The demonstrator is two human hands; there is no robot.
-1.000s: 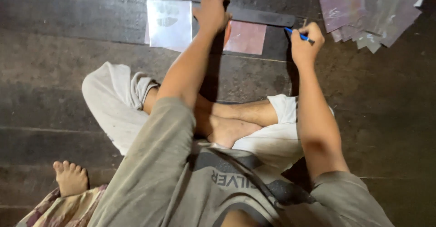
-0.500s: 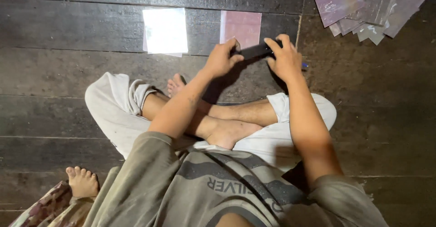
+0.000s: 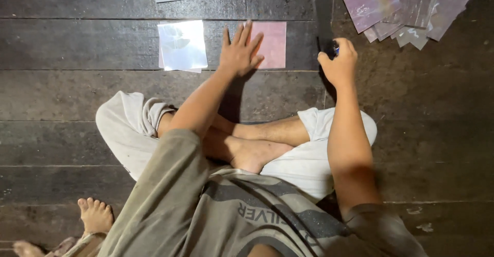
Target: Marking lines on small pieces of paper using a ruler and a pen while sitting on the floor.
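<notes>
Currently: left hand (image 3: 239, 51) flat, fingers spread, pressing left edge of pink sheet (image 3: 272, 43) on floor (image 3: 77, 97). Sheet lies at 3 o'clock from palm, roughly square, edges parallel to planks; pale pink, glossy. Left hand nearer. Right hand (image 3: 339, 64) closed around small blue-tipped tool (image 3: 334, 47), at 3 o'clock from sheet, apart. White sheet (image 3: 181, 46) at 9 o'clock from left hand. Foil stack (image 3: 406, 5) at 1 o'clock.

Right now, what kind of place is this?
Probably a home or informal craft spot, worked at floor level: dark wooden floorboards, a person sitting cross-legged on them, and shiny cut sheets piled near a pink square sheet under the left hand.
</notes>
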